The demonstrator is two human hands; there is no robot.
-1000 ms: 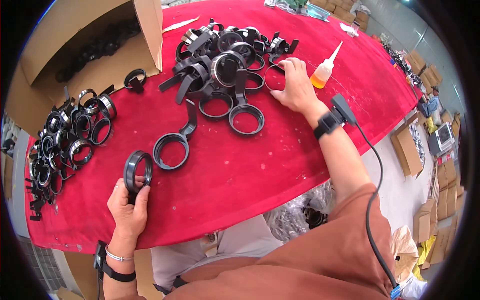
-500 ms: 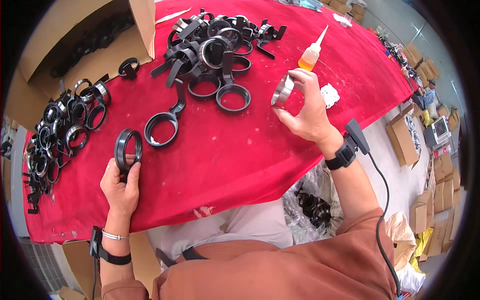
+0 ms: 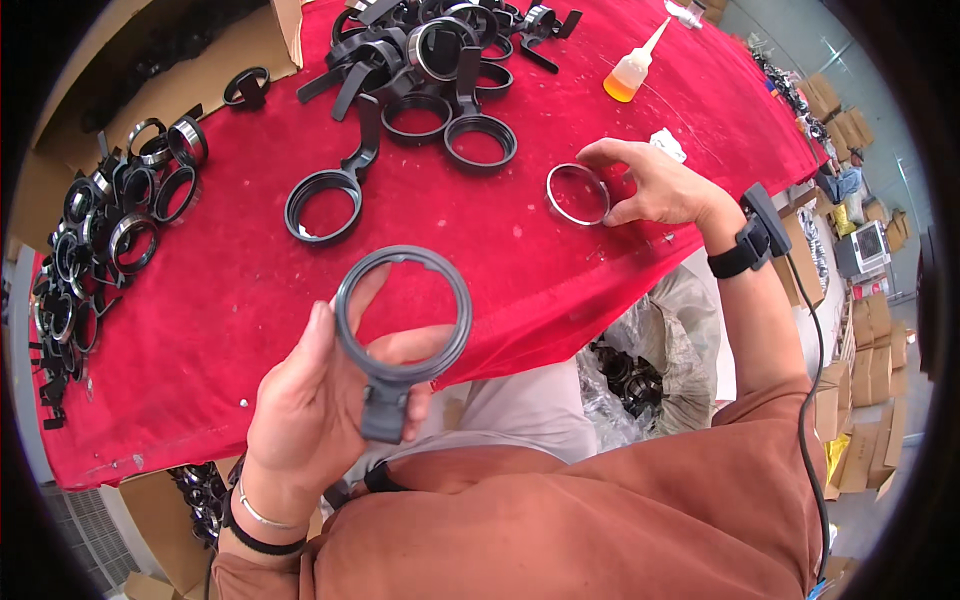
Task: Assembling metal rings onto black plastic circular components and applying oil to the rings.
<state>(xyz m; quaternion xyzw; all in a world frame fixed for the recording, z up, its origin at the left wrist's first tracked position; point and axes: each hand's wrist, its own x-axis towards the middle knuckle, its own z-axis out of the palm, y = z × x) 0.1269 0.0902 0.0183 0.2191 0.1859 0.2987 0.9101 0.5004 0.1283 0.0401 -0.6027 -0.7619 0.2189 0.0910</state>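
Observation:
In my left hand (image 3: pixel 305 410), raised over the near edge of the table, is a black ring (image 3: pixel 405 375) with a short tab. Its open face is toward me, and my fingers show through it and around the tab. My right hand (image 3: pixel 665 190) pinches the right side of a thin silver metal ring (image 3: pixel 551 192) between thumb and fingers, low over the red cloth. Between the hands, farther back, a black ring with a bent arm (image 3: pixel 366 150) lies on the cloth. Another black ring with an upright arm (image 3: pixel 468 80) lies right of it.
Heaps of black ringed parts cover the back (image 3: pixel 375 60) and left (image 3: pixel 125 190) of the red-covered table (image 3: pixel 240 330). A cardboard box (image 3: pixel 287 30) stands back left. At the right are a squeeze bottle of orange liquid (image 3: pixel 628 75) and a white crumpled wad (image 3: pixel 667 146).
My left hand has moved right and nearer, turning the black ring face-on. My right hand has come nearer and lower, away from the bottle, with the metal ring turned to show its opening.

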